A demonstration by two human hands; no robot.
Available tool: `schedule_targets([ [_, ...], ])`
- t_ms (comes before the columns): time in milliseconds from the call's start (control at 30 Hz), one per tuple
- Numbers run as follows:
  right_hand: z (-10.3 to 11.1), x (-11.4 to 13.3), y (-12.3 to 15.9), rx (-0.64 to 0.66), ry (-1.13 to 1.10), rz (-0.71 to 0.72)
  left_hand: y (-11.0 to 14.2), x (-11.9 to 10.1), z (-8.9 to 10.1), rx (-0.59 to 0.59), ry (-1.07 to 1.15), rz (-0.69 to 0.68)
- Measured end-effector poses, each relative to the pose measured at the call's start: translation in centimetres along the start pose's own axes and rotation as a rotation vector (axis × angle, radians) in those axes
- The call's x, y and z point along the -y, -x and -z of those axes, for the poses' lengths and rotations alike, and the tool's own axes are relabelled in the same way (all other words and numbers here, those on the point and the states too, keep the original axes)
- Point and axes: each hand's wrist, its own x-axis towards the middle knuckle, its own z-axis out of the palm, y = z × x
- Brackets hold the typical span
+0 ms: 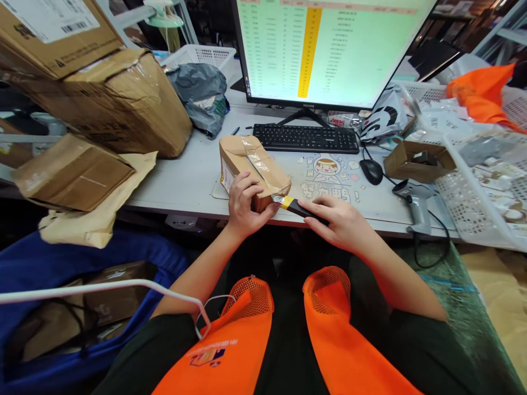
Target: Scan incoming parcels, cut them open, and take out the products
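Note:
A small brown cardboard box (263,164), taped along its top, rests tilted at the desk's front edge. My left hand (249,206) is wrapped around its near left side, fingers over the top edge and thumb below. In my right hand (335,219) is a box cutter (298,207) with a black and yellow handle. Its blade end meets the box's near right corner, close to my left thumb. How far the blade goes in cannot be made out.
Behind the box stand a keyboard (307,138) and a monitor (329,55). To the right are a mouse (371,171), a barcode scanner (414,203), a small open box (415,160) and a white basket (465,203). Large cartons (119,104) pile up left, above a blue bin (164,258).

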Motion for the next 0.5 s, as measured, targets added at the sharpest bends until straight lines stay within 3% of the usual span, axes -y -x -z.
schedule_targets([
  [167,-0.1,0.6,-0.7,0.022,0.022,-0.042,0.2,-0.1,0.1,0.005,0.029,0.043],
  [267,1.2,-1.2,-0.3,0.039,0.118,-0.145,0.9,0.5,0.8,0.045,0.048,0.087],
  [400,3.4,-5.6,2.7,-0.085,0.276,-0.394,2.2,3.3,3.4,-0.005,0.116,0.124],
  [500,3.0,-7.7,6.1,-0.125,0.166,-0.473,2.9,5.7,6.3,-0.104,0.086,0.336],
])
